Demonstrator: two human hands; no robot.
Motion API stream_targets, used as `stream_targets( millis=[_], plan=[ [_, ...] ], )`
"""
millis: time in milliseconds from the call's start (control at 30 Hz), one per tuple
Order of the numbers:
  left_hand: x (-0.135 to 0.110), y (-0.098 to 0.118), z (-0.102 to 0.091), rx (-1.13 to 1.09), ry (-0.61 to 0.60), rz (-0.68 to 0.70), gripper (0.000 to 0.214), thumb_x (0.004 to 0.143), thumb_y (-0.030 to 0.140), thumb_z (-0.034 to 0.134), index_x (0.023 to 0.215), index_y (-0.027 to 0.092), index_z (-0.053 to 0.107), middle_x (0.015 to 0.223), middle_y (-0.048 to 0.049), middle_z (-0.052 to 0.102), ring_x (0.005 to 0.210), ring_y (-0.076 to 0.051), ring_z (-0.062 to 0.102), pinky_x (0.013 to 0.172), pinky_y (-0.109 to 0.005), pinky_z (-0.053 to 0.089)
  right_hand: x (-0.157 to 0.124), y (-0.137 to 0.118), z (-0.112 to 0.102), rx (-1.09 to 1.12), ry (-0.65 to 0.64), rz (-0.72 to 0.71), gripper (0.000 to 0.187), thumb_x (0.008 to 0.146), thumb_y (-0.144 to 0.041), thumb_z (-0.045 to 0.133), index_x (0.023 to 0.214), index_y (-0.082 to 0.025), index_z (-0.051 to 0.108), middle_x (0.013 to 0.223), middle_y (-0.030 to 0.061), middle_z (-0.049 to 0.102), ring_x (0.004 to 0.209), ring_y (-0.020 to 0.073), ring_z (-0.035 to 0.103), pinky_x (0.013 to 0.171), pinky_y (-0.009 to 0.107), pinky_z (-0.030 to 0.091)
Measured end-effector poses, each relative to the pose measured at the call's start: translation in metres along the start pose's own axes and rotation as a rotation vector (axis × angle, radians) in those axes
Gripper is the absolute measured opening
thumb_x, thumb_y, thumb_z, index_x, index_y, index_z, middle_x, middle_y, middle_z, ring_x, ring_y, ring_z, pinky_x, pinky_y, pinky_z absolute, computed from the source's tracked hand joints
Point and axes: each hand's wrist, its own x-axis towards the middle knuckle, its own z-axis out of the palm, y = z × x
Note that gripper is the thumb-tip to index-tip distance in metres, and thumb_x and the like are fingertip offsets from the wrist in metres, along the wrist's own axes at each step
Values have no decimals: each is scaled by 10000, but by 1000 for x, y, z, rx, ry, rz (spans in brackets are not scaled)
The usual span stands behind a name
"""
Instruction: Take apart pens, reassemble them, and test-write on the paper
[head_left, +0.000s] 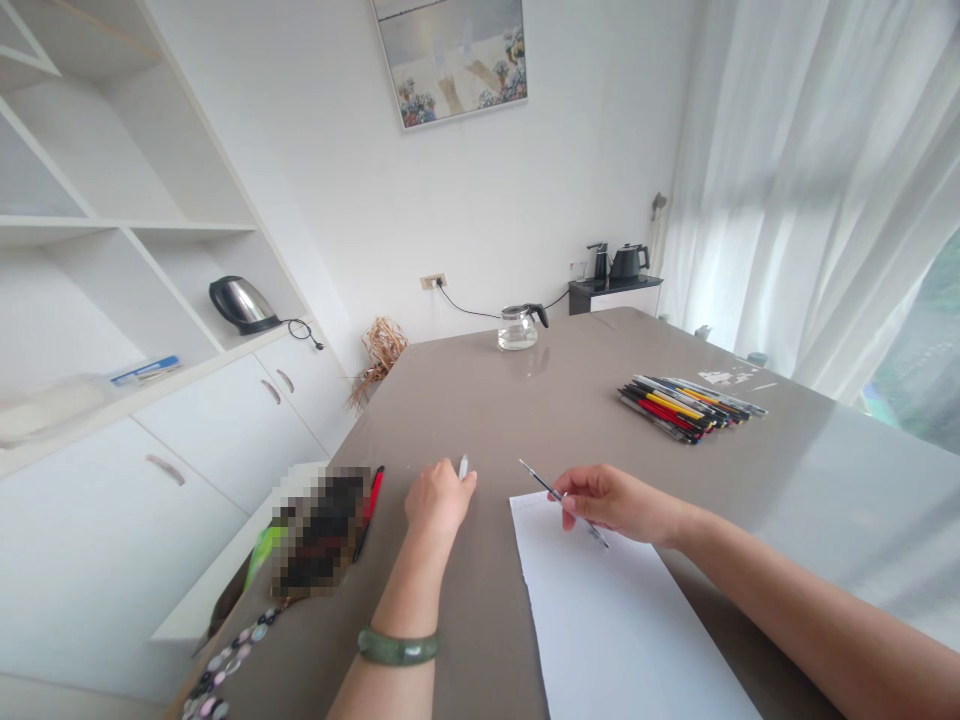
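Right hand: the fingers are closed in a pinch on a thin pen of clear plastic with a dark front part.
Pen position: it is held slanting above the far end of a white rectangular sheet of paper; one tip reaches beyond the paper edge. I cannot tell if it touches the paper.
Left hand: the fingers are bent, and a slim whitish pen-like piece is gripped between thumb and forefinger, to the left of the paper.
Left wrist: it wears a round green stone-like bangle.
Paper: it lies flat on a smooth grey-brown table, with faint marks near its far edge.
Table, left side: a slim red and black pen lies beside a dark pixelated patch; nearer is a string of pink, black and clear beads.
Table, right side: a pile of black, red, yellow and white pens lies together, with white paper scraps behind.
Table, far end: a clear glass pot with black handle contains some clear liquid.
Shelf: a steel and black kettle stands in the white wooden shelf unit.
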Motion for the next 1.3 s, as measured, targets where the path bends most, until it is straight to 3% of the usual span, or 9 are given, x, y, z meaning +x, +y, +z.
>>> stream_targets(
  millis=[67, 133, 200, 333, 433, 700, 1033, 1167, 1300],
  plan=[
    [-8, 7, -7, -147, 148, 77, 345, 729, 486, 404, 784, 193, 579, 849, -85, 585, 773, -199, 539, 647, -282, 379, -1, -1, 0, 3, -4, 0, 289, 757, -363, 455, 932, -154, 550, 759, 46, 620, 450, 54, 365, 434, 191, 305],
    [-18, 16, -12, -421, 181, 236, 322, 757, 444, 397, 777, 191, 596, 813, -61, 580, 748, -158, 528, 671, -251, 374, -2, -3, 0, 10, -11, -9, 282, 759, -356, 450, 926, -152, 549, 758, 47, 621, 456, 54, 366, 438, 189, 306],
    [-30, 27, -14, -725, 56, 310, 334, 746, 447, 425, 823, 183, 616, 785, -48, 584, 681, -135, 515, 627, -233, 375, -3, -4, 1, 20, -20, -23, 277, 760, -352, 445, 925, -153, 545, 761, 47, 622, 458, 55, 370, 437, 187, 306],
    [-48, 45, -12, -1149, -317, 236, 407, 691, 475, 501, 908, 151, 614, 820, -57, 595, 466, -64, 384, 471, -218, 313, -4, -7, 3, 39, -21, -20, 281, 748, -352, 447, 924, -153, 540, 764, 45, 620, 438, 53, 374, 424, 192, 310],
    [-53, 49, -10, -1306, -417, 203, 372, 664, 455, 549, 830, 131, 627, 825, -59, 583, 448, -38, 332, 459, -208, 290, -4, -8, 4, 33, -23, -15, 276, 744, -343, 452, 919, -150, 541, 760, 48, 615, 449, 57, 391, 431, 193, 320],
    [-50, 47, -8, -1360, -392, 161, 363, 659, 447, 562, 841, 140, 628, 486, 40, 388, 472, -60, 323, 466, -198, 274, -3, -7, 4, 2, -55, -6, 265, 754, -339, 451, 922, -152, 536, 756, 53, 617, 463, 60, 403, 446, 190, 337],
    [-47, 44, -10, -1437, -403, 175, 366, 677, 451, 544, 857, 140, 615, 497, 44, 371, 474, -57, 343, 492, -208, 299, -5, -8, 4, -24, -41, -37, 414, 762, -497, 386, 959, -161, 526, 689, 40, 595, 420, 47, 339, 397, 179, 285],
    [-37, 36, -9, -1490, -326, 120, 355, 658, 457, 558, 823, 144, 590, 545, 40, 388, 475, -48, 319, 442, -185, 257, -5, -9, 3, -22, -72, -38, 405, 765, -500, 381, 943, -167, 528, 702, 39, 599, 422, 49, 348, 397, 180, 286],
    [-22, 22, -5, -1042, -137, 104, 417, 687, 535, 460, 748, 142, 581, 500, 42, 396, 439, -55, 313, 426, -187, 241, -5, -9, 2, -5, -81, -45, 409, 761, -499, 387, 945, -161, 527, 704, 39, 602, 418, 48, 344, 387, 178, 277]
  ],
)
